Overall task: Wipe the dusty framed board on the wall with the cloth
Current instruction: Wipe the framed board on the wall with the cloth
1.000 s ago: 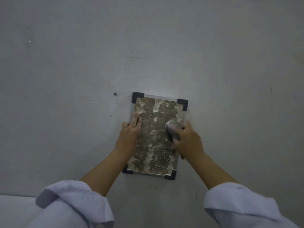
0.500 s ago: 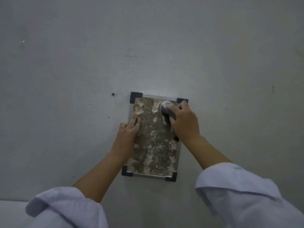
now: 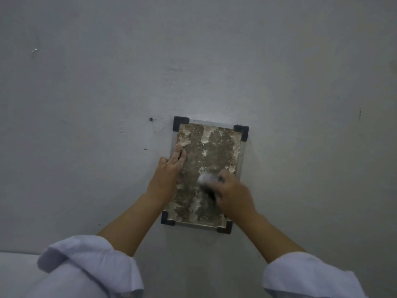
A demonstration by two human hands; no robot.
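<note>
Cloth (image 3: 206, 179): soft wad, bunched in your right hand (image 3: 233, 195), fingers curled round it, on the lower right of the framed board (image 3: 207, 160). Your left hand (image 3: 169, 168): fingers straight, flat on the board's left edge. Board: likely stiff, light; steady it at the rim. Wall (image 3: 300, 82): grey.

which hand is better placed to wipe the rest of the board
Right. The right hand already grips the cloth against the framed board; the left hand lies flat on its left edge, probably steadying it.
</note>
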